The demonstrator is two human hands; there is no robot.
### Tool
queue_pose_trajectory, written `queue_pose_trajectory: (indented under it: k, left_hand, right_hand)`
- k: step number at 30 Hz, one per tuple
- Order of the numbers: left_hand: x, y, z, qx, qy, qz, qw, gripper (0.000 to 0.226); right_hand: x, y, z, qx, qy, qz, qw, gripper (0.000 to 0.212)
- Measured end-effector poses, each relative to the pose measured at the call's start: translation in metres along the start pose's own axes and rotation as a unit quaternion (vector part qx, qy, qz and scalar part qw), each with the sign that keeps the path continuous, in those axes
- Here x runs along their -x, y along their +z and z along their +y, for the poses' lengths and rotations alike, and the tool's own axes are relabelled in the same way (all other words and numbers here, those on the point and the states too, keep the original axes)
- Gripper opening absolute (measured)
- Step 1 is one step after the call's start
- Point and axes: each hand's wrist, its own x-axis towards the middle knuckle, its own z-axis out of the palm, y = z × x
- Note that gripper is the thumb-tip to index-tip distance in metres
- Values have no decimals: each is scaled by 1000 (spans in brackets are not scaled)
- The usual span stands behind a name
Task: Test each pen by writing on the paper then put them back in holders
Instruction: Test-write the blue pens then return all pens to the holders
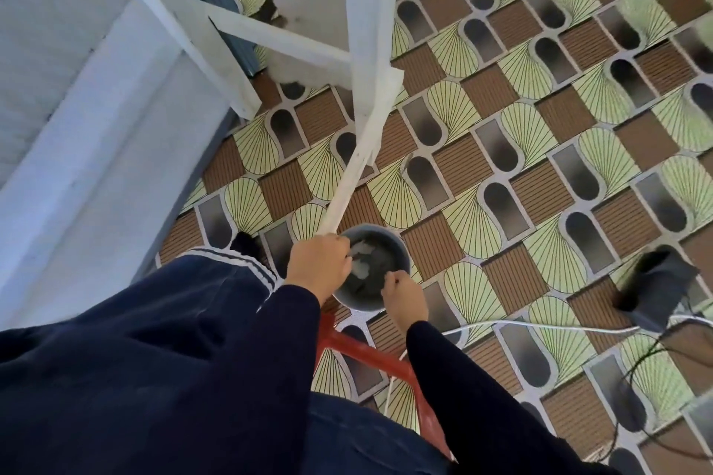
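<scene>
Head view looks straight down at a patterned floor (540,173). No pens, paper or holders are in view, so the task's things cannot be located and no pen test is in hand.

Left hand (318,262) has its fingers curled over the near-left rim of a grey bucket (401,254). Right hand (405,295) is closed on the near-right rim. A two-sided hold of this kind suggests the bucket is being carried or steadied level, so that the pale scraps (360,258) inside stay put. What they are is too blurred to tell.

A white table leg (359,166) runs down behind the left hand. A red stool (347,345) sits below the bucket. A white cable (540,325) crosses the floor nearby, which I judge a trip risk.
</scene>
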Motion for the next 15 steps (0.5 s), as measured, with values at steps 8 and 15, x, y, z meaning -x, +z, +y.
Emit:
queue_pose_trajectory:
  k: [8, 15]
  left_hand:
    - [44, -119, 17, -4, 35, 166, 985, 29]
    - [240, -272, 38, -78, 42, 575, 813, 17]
  right_hand:
    - [61, -111, -105, -147, -255, 20, 956, 20]
    - [209, -214, -233, -213, -545, 56, 809, 17]
